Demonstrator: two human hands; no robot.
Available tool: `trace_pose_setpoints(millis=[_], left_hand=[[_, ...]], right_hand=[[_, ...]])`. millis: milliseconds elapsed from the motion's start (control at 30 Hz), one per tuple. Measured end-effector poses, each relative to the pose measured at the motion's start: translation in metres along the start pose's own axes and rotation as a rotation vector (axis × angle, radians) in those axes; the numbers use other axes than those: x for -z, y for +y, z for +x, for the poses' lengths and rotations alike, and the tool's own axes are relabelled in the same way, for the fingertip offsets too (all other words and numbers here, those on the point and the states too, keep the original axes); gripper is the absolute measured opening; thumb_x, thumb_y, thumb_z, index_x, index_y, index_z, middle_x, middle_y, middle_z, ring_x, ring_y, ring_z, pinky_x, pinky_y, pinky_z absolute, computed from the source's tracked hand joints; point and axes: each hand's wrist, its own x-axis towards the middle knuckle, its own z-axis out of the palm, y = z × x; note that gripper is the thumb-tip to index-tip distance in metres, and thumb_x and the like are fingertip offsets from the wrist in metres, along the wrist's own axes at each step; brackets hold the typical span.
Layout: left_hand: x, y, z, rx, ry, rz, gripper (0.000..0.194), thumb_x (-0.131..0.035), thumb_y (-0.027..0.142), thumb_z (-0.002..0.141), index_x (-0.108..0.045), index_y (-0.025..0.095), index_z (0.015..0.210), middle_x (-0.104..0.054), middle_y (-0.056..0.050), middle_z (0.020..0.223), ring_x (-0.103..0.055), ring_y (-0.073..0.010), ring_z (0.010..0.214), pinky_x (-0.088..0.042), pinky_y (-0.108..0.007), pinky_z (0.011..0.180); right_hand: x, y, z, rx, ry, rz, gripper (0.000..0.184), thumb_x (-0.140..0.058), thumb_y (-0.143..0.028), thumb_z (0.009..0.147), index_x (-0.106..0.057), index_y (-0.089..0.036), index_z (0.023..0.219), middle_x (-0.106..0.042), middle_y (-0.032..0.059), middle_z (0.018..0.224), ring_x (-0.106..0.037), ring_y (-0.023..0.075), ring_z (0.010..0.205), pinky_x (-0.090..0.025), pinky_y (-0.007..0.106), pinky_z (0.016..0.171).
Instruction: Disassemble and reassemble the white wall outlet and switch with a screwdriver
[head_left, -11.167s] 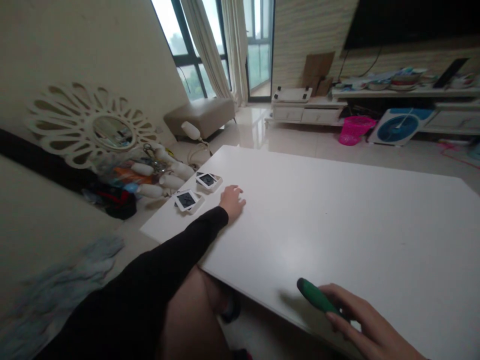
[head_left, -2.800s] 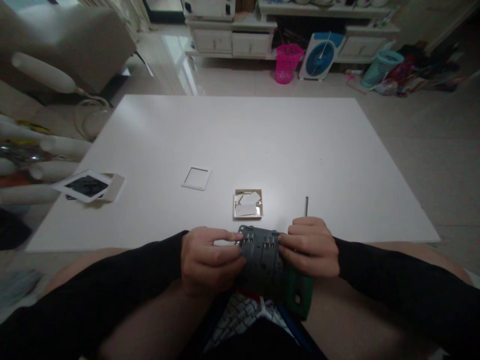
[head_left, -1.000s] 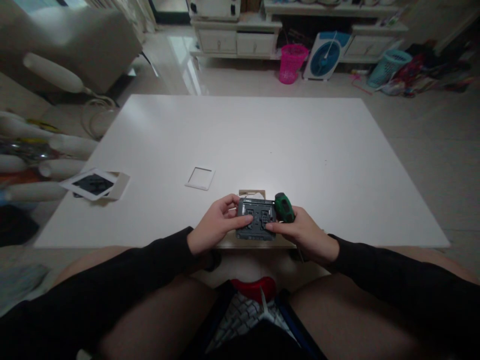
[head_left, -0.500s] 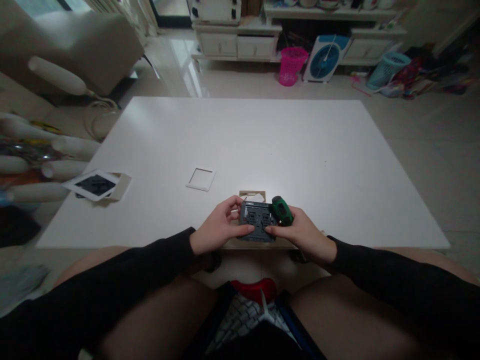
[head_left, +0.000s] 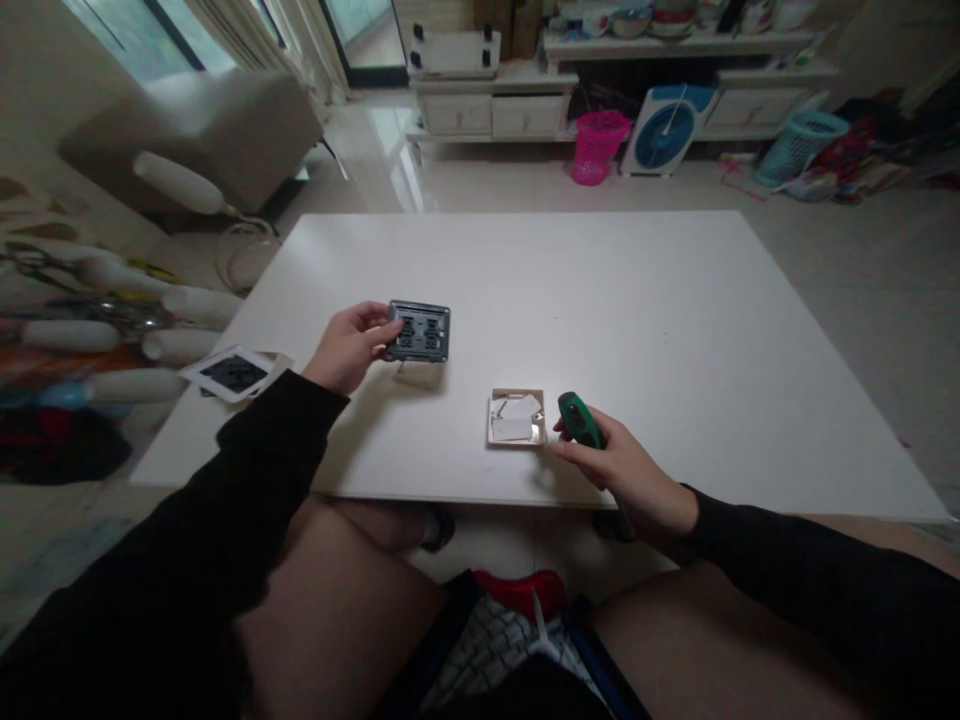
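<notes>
My left hand (head_left: 352,345) is raised over the left-middle of the table, thumb on top, gripping a dark grey square wall switch body (head_left: 420,332) by its left edge. Two mechanisms show on its upward face. Under it, a thin white square frame (head_left: 424,378) is mostly covered. In my right hand (head_left: 619,465) is what looks like a screwdriver (head_left: 579,420) with a green and black handle; its shaft is hidden. Just left of these fingers stands a small open box (head_left: 516,446), with white pieces and small metal parts inside.
The white table (head_left: 720,340) has its near edge above my knees. On its left side lies a white frame with a dark centre (head_left: 232,374). Beyond the table are a pink basket (head_left: 598,150), a blue fan (head_left: 666,135) and a white cabinet (head_left: 457,115).
My left hand has carried the switch body left and away from me, over the white frame. My right hand has let go of it, keeping the screwdriver. The small box is now uncovered.
</notes>
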Motion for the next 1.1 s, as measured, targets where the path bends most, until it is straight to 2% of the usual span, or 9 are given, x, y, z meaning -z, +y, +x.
trace_pose_setpoints(millis=[100,200,333,467,700,833,933,1033,1100], left_hand=[[0.026,-0.008,0.021,-0.002,0.111,0.128,0.026,-0.085,0.022,0.074,-0.062,0.018,0.085,-0.060,0.001,0.079,-0.059,-0.0121,0.064,-0.046,-0.021,0.052],[0.033,-0.022,0.028,0.025,0.091,0.250,0.026,-0.085,0.023,0.074,-0.062,0.017,0.085,-0.059,0.001,0.081,-0.059,-0.0129,0.063,-0.049,-0.025,0.052],[0.027,-0.036,0.034,0.055,0.002,0.369,0.028,-0.085,0.026,0.073,-0.063,0.016,0.086,-0.058,0.001,0.082,-0.060,-0.0137,0.063,-0.055,-0.031,0.058],[0.021,-0.044,0.038,0.079,-0.060,0.434,0.029,-0.084,0.029,0.073,-0.060,0.018,0.086,-0.055,0.002,0.083,-0.059,-0.0130,0.065,-0.057,-0.031,0.060],[0.007,-0.054,0.031,0.192,-0.256,0.507,0.029,-0.082,0.034,0.069,-0.061,0.018,0.080,-0.058,0.001,0.075,-0.061,-0.0160,0.063,-0.053,-0.030,0.057],[0.001,-0.052,0.026,0.193,-0.289,0.577,0.030,-0.079,0.034,0.070,-0.062,0.019,0.090,-0.060,0.000,0.076,-0.059,-0.0167,0.061,-0.048,-0.030,0.057],[0.000,-0.044,0.022,0.110,-0.278,0.752,0.032,-0.075,0.038,0.077,-0.061,0.020,0.101,-0.063,-0.001,0.081,-0.061,-0.0189,0.066,-0.048,-0.032,0.063],[-0.003,-0.035,0.014,-0.056,-0.238,0.985,0.030,-0.066,0.040,0.087,-0.061,0.018,0.107,-0.067,-0.005,0.089,-0.062,-0.0212,0.075,-0.048,-0.034,0.072],[-0.009,-0.030,0.006,-0.162,-0.251,1.014,0.026,-0.061,0.037,0.090,-0.062,0.018,0.107,-0.067,-0.007,0.093,-0.062,-0.0215,0.078,-0.048,-0.035,0.074]], right_hand=[[0.002,0.001,-0.001,-0.003,-0.008,-0.004,0.028,-0.080,-0.039,0.080,-0.069,-0.022,0.100,-0.059,-0.0002,0.078,-0.049,0.0150,0.065,-0.039,0.030,0.058],[0.003,0.002,-0.001,-0.003,-0.033,-0.015,0.028,-0.079,-0.039,0.080,-0.068,-0.022,0.099,-0.056,-0.0018,0.074,-0.045,0.0133,0.061,-0.034,0.028,0.054],[0.004,0.002,0.001,-0.008,-0.046,-0.025,0.029,-0.078,-0.041,0.080,-0.067,-0.021,0.098,-0.051,-0.0043,0.069,-0.039,0.0105,0.054,-0.029,0.026,0.048],[0.006,0.001,0.002,-0.041,-0.060,-0.016,0.030,-0.075,-0.043,0.080,-0.063,-0.021,0.097,-0.047,-0.0071,0.065,-0.036,0.0082,0.048,-0.027,0.024,0.043],[0.009,-0.003,0.002,-0.043,-0.061,-0.026,0.029,-0.073,-0.041,0.079,-0.062,-0.022,0.098,-0.047,-0.0077,0.062,-0.037,0.0079,0.045,-0.028,0.024,0.041],[0.010,-0.002,0.003,-0.030,-0.056,-0.005,0.026,-0.073,-0.038,0.080,-0.062,-0.021,0.097,-0.049,-0.0072,0.064,-0.039,0.0076,0.046,-0.028,0.023,0.042],[0.011,-0.001,0.004,-0.033,-0.050,0.003,0.027,-0.073,-0.037,0.080,-0.062,-0.021,0.097,-0.048,-0.0076,0.064,-0.038,0.0075,0.046,-0.028,0.023,0.042],[0.011,-0.002,0.005,-0.023,-0.047,-0.004,0.026,-0.074,-0.036,0.080,-0.062,-0.021,0.097,-0.049,-0.0074,0.066,-0.039,0.0075,0.046,-0.029,0.023,0.042],[0.011,-0.003,0.006,-0.012,-0.050,-0.002,0.025,-0.073,-0.037,0.080,-0.062,-0.021,0.095,-0.053,-0.0060,0.069,-0.041,0.0075,0.047,-0.031,0.023,0.042]])
